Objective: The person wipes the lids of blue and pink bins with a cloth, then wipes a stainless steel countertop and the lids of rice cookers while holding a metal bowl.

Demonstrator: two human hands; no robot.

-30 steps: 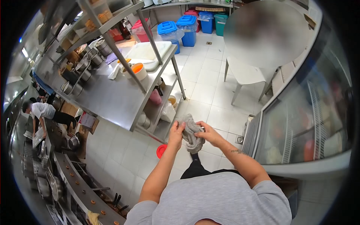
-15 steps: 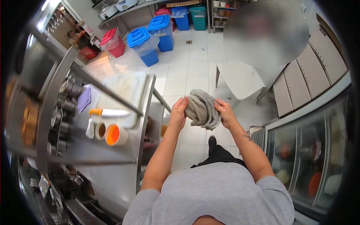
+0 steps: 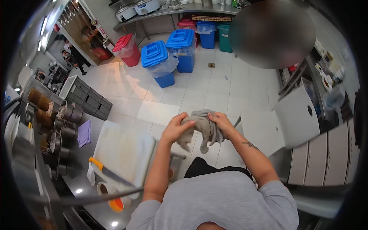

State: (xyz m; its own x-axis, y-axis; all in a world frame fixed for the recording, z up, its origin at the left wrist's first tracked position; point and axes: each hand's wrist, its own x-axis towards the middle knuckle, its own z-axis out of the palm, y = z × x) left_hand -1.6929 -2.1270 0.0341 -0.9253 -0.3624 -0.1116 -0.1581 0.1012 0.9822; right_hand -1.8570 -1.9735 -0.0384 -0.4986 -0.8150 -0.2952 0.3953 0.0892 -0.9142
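A crumpled grey cloth point(image 3: 205, 128) hangs in folds between my two hands, in front of my body and above the tiled floor. My left hand point(image 3: 177, 127) grips its left side, fingers over the top. On the right side, my right hand point(image 3: 222, 123) pinches the cloth, and its loose ends droop below. To the left, a white cutting board point(image 3: 120, 149) lies on the steel counter point(image 3: 74, 168), with a yellow-handled knife point(image 3: 111, 174) at its near edge. Beside the knife stand a cup of brown contents point(image 3: 102, 188) and one of orange contents point(image 3: 116, 204).
Blue lidded bins point(image 3: 159, 63) and a red bin point(image 3: 126, 50) stand ahead on the floor. A white chair point(image 3: 264, 128) is at the right. Grey crates point(image 3: 86, 96) stand beyond the counter, left. A purple cloth point(image 3: 84, 133) lies near metal pots. A person point(image 3: 76, 55) is far left.
My view has moved forward in the room, bringing the chair and bins closer. The cloth, bunched before, now hangs looser, and my hands have come nearer each other.
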